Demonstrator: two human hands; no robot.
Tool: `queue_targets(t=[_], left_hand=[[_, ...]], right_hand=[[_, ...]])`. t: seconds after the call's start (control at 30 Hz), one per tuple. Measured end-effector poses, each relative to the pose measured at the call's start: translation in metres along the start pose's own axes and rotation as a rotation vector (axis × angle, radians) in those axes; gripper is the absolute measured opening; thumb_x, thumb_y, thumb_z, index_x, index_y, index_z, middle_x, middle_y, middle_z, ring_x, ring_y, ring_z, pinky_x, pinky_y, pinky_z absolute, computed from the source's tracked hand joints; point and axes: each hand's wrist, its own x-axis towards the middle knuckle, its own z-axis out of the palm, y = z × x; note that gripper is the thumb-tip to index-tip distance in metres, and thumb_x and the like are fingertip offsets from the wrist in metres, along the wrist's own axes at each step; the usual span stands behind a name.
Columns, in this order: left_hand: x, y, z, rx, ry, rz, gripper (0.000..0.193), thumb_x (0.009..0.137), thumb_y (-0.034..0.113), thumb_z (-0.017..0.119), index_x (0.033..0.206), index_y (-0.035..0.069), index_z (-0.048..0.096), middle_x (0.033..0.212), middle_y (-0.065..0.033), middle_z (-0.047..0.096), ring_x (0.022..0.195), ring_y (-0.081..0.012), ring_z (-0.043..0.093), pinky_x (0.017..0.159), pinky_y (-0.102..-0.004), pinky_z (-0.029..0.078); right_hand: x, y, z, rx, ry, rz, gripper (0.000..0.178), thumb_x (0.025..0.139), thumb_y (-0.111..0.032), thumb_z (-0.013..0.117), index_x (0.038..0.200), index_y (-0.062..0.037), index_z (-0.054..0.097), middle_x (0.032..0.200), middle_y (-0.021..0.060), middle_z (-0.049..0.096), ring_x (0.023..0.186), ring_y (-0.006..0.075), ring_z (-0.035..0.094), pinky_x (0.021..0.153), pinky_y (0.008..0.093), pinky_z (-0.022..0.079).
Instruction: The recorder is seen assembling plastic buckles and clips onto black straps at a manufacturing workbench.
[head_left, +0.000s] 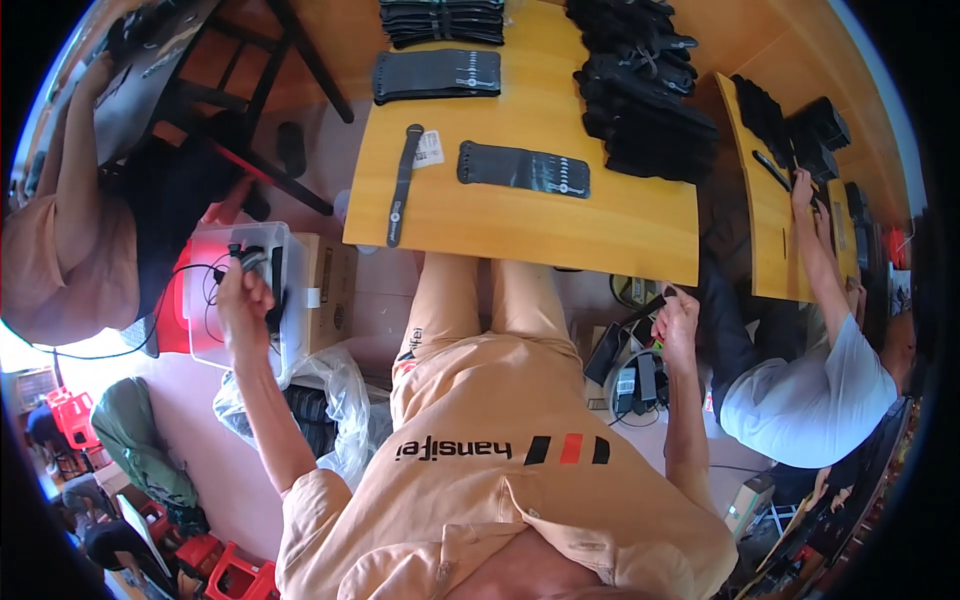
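My left hand (243, 305) is raised over a clear plastic bin (292, 330), fingers curled closed round what looks like a black cable (190, 268). Just off the table's front right corner, my right hand (677, 325) pinches something small and dark that I cannot make out. Between them, a yellow wooden table (480, 225) bears a single long black strap (403, 190) beside a small white label (428, 148). A flat stack of short black straps (523, 168) lies to the right, and another such stack (436, 75) sits farther back. Neither hand touches these.
Bundled black straps (440, 22) and a heap of black fabric pieces (645, 110) occupy the table's back and right. A cardboard box (330, 285) stands beside the bin. Co-workers sit left (70, 260) and right (810, 390). Cables and adapters (640, 385) lie below my right hand.
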Motion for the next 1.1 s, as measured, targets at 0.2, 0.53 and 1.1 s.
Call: queue_targets(t=[0.2,0.53,1.1], left_hand=[[0.006,-0.010,0.037,-0.050,-0.084,0.067,0.024,0.093,0.028,0.050,0.087,0.005,0.057,0.069,0.0009,0.054,0.062,-0.0095,0.054,0.057,-0.0222,0.047],[0.051,-0.070,0.079,-0.256,-0.124,0.135,0.017,0.092,0.015,0.052,0.100,0.000,0.058,0.082,-0.0075,0.063,0.074,-0.0138,0.063,0.063,-0.0214,0.053],[0.054,-0.047,0.079,-0.156,-0.246,0.174,0.017,0.091,0.013,0.051,0.100,0.000,0.057,0.084,-0.0114,0.065,0.074,-0.0167,0.066,0.061,-0.0217,0.053]], right_hand=[[-0.006,-0.026,0.024,-0.379,-0.074,-0.189,0.031,0.093,-0.022,0.049,0.067,-0.0041,0.051,0.045,-0.0032,0.035,0.036,0.0037,0.032,0.038,0.0215,0.037],[-0.011,-0.022,0.029,-0.357,-0.114,-0.208,0.031,0.091,-0.021,0.053,0.068,-0.0005,0.052,0.050,-0.0002,0.042,0.040,0.0050,0.044,0.038,0.0219,0.038],[-0.007,-0.011,0.037,-0.348,-0.106,-0.217,0.033,0.090,-0.020,0.054,0.063,-0.0015,0.050,0.049,-0.0004,0.041,0.040,0.0062,0.044,0.038,0.0227,0.039]])
